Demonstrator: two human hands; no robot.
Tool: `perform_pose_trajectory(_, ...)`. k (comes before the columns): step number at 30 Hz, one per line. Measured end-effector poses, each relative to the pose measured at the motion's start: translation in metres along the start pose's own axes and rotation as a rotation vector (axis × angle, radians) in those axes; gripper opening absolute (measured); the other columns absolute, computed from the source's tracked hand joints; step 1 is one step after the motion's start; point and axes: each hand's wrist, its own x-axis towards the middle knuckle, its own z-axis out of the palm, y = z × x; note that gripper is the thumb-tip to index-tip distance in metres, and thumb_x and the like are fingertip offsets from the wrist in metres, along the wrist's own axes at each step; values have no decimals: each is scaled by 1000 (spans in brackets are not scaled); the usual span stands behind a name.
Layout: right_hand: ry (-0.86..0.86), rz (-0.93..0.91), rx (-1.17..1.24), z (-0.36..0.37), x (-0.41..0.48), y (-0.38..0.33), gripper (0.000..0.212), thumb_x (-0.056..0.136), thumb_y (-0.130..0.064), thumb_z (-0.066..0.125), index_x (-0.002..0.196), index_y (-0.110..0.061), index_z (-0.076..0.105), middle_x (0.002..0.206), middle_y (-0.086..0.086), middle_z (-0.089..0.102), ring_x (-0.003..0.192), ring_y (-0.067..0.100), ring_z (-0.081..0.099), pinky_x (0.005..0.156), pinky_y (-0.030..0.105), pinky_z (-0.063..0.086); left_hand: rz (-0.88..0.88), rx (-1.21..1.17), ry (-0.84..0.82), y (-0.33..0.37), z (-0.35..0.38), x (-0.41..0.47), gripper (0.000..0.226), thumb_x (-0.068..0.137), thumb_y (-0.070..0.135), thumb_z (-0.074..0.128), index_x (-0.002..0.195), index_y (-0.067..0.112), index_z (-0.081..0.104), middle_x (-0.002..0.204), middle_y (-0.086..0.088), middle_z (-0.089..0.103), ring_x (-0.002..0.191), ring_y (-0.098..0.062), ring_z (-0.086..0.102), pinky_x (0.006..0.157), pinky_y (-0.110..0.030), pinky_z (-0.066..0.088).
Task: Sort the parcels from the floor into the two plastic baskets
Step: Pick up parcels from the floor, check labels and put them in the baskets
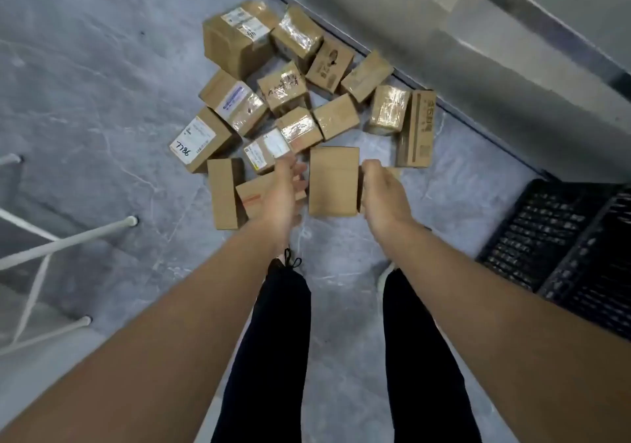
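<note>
Parcel (334,181) of plain cardboard sits gripped by the right hand (384,195), left hand (281,191) relaxed alongside.

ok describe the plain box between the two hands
Plain brown cardboard box, closed, no label or tape showing, broad rectangular face up, at the near edge of the parcel pile. The right hand meets its right side; the left hand, fingers relaxed, is beside its left. Whether the right grips it cannot be told.
</note>
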Motion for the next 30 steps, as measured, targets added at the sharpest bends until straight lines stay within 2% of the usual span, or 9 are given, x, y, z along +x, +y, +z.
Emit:
perform_pose_trajectory(6,-18,105,-11,34,101,47,45,79,-66,32,82,-27,55,86,-1,59,89,26,58,81,40,43,-4,40,-5,-22,17,106,52,107,55,27,143,26,51,121,4,60,90,-9,55,86,-34,44)
perform_pose_trajectory(9,-10,117,-8,46,144,75,47,98,-60,36,93,-20,60,90,2,61,88,24,58,76,39,42,-25,115,42,-30,23,154,38,107,51,29,108,32,62,88,9,64,80,-9,60,64,-22,48)
perform_pose_trajectory(11,-8,136,20,52,169,91,44,106,-51,38,103,-16,65,96,1,65,88,21,59,73,37,43,-44,128,72,-34,23,181,38,106,52,30,89,34,59,80,7,60,79,-16,61,62,-22,46)
perform_pose_trajectory(14,28,136,47,60,198,109,39,108,-47,39,121,-22,65,106,-3,67,92,15,61,75,33,45,-70,144,67,-42,21,215,44,105,56,28,84,32,58,83,0,57,88,-24,55,77,-34,46)
perform_pose_trajectory(18,48,93,35,68,224,127,26,110,-43,39,125,-32,57,111,-12,60,90,3,53,73,28,41,-90,196,90,-54,17,245,45,104,58,27,91,34,62,94,1,67,94,-22,63,86,-41,50)
perform_pose_trajectory(23,53,122,41,79,234,142,45,109,-44,40,148,-27,56,132,-4,61,109,16,58,98,39,44,-140,236,84,-62,22,262,69,97,67,28,144,23,53,139,-7,60,121,-32,59,104,-51,48)
perform_pose_trajectory(27,68,136,77,83,229,140,56,101,-56,43,146,-25,56,135,-4,63,124,23,57,108,45,47,-113,235,98,-63,26,263,68,99,66,28,144,21,54,142,-10,57,124,-32,56,100,-47,48)
perform_pose_trajectory(29,84,194,134,82,223,133,76,88,-65,40,151,-23,55,141,-1,63,126,24,58,110,48,48,-125,240,86,-63,26,259,70,97,69,29,144,23,53,143,-9,56,127,-34,54,107,-53,44)
perform_pose_trajectory(30,88,222,170,81,220,131,76,89,-65,40,149,-22,57,142,1,63,125,25,59,108,47,49,-131,242,85,-63,26,256,70,96,70,29,143,24,53,143,-8,57,126,-33,54,108,-56,43)
